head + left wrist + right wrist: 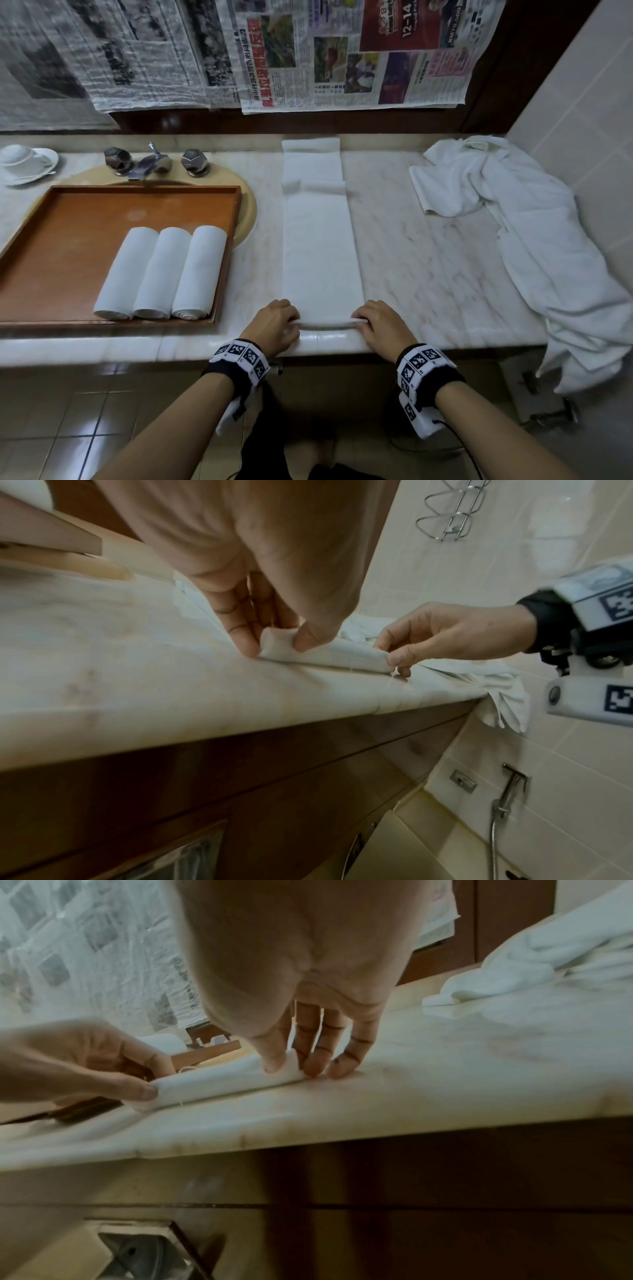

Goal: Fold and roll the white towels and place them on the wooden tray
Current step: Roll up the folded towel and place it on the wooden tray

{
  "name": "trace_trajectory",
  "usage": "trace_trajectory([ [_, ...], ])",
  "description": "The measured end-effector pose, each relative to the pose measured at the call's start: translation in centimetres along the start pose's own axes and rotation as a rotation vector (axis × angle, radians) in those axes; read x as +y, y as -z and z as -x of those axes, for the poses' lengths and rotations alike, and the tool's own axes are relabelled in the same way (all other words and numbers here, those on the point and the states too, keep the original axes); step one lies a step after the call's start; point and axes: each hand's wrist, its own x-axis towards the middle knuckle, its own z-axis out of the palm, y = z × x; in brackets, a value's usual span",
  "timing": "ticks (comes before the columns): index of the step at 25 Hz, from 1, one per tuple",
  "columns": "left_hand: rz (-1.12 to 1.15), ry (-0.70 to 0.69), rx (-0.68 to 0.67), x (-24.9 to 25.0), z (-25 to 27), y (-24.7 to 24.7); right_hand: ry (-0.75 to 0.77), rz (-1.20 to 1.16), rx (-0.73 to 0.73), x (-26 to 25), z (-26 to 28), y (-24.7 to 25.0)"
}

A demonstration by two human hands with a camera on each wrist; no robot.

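A white towel (318,240), folded into a long narrow strip, lies on the marble counter and runs away from me. Its near end is curled into a small roll (327,323) (322,653) (219,1080). My left hand (279,323) (274,639) pinches the roll's left end between thumb and fingers. My right hand (371,322) (301,1064) pinches its right end the same way. At the left, the wooden tray (68,219) holds three rolled white towels (161,274) side by side.
A heap of loose white towels (507,205) covers the counter's right end and hangs over the edge. The tray rests over a sink with a chrome tap (150,164). A cup and saucer (24,164) stand far left. Newspaper (308,54) covers the wall behind.
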Motion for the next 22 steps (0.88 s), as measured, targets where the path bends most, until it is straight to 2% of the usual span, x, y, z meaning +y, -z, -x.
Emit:
trace_trajectory([
  [4, 0.076, -0.001, 0.022, -0.4, 0.0, 0.4, -0.090, -0.043, -0.019, -0.4, -0.4, 0.1],
  [7, 0.124, 0.052, 0.047, -0.8, -0.5, 1.3, -0.143, -0.056, -0.004, -0.9, -0.8, 0.6],
  [14, 0.046, 0.178, 0.030, 0.0, -1.7, 1.2, -0.178, 0.038, 0.061, -1.3, -1.2, 0.2],
  [17, -0.063, 0.106, 0.040, 1.0, -1.5, 0.7, -0.035, 0.135, 0.139, -1.3, -1.2, -0.5],
  [19, -0.104, 0.081, 0.043, 1.5, -1.1, 0.3, 0.068, 0.161, 0.124, -1.5, -1.1, -1.1],
  [22, -0.151, 0.084, 0.037, 1.9, -0.4, 0.1, 0.078, 0.163, 0.089, -1.9, -0.8, -1.3],
])
